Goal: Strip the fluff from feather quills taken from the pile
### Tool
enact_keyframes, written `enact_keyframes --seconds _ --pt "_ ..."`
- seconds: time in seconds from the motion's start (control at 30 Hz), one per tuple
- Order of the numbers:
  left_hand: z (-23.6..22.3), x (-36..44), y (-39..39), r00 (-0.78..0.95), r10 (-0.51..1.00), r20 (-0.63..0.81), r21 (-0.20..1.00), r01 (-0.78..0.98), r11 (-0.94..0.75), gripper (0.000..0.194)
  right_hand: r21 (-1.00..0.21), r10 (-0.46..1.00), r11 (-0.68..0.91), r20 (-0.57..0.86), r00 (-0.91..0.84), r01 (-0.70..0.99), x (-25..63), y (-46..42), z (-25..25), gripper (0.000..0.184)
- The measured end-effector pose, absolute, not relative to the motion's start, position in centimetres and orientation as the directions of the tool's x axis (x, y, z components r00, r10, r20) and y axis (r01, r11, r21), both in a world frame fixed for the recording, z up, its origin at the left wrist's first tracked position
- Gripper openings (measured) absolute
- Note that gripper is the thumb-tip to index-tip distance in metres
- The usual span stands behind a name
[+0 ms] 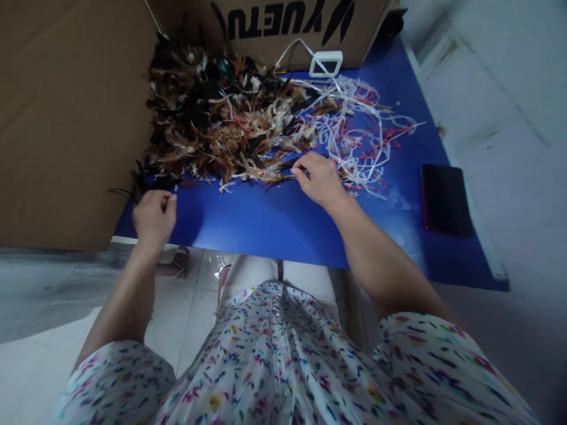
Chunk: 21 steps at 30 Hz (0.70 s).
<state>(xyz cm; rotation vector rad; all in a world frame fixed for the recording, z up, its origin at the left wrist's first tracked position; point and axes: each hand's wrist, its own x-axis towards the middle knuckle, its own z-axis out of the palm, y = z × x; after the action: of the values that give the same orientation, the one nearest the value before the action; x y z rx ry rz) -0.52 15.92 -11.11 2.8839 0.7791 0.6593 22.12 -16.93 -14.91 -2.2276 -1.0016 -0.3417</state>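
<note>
A heap of brown, black and white feathers lies on the blue table. My left hand is closed near the table's front left corner, gripping dark feathers that stick out to the left. At the heap's front edge, my right hand pinches a feather between its fingertips. Beside the right hand lies a tangle of white and red strips.
A large cardboard sheet stands at the left and a printed cardboard box at the back. A white charger with cable sits by the box. A black phone lies at the table's right. Tiled floor shows below.
</note>
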Motion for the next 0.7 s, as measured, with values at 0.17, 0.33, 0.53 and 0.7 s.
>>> enact_keyframes --seconds 0.17,0.33,0.53,0.7 --pt "-11.6 3.9 12.9 0.897 0.332 0.292 0.315 0.237 -0.919 0.022 -0.463 0.571 -0.503 0.457 0.683 0.73 22.0 -17.0 -14.4 0.012" --pt "-12.4 7.5 11.0 0.929 0.294 0.226 0.241 0.239 -0.941 0.022 -0.451 0.576 -0.516 0.447 0.685 0.728 22.0 -17.0 -14.3 0.011" --pt "-12.0 9.8 8.5 0.946 0.186 0.267 0.14 0.153 -0.978 0.021 -0.443 0.593 -0.53 0.416 0.689 0.723 21.8 -16.8 -14.3 0.011" --pt "-11.1 12.0 5.2 0.947 -0.014 0.321 0.175 -0.074 -0.982 0.023 -0.427 0.597 -0.535 0.42 0.684 0.729 22.0 -16.9 -14.5 0.012"
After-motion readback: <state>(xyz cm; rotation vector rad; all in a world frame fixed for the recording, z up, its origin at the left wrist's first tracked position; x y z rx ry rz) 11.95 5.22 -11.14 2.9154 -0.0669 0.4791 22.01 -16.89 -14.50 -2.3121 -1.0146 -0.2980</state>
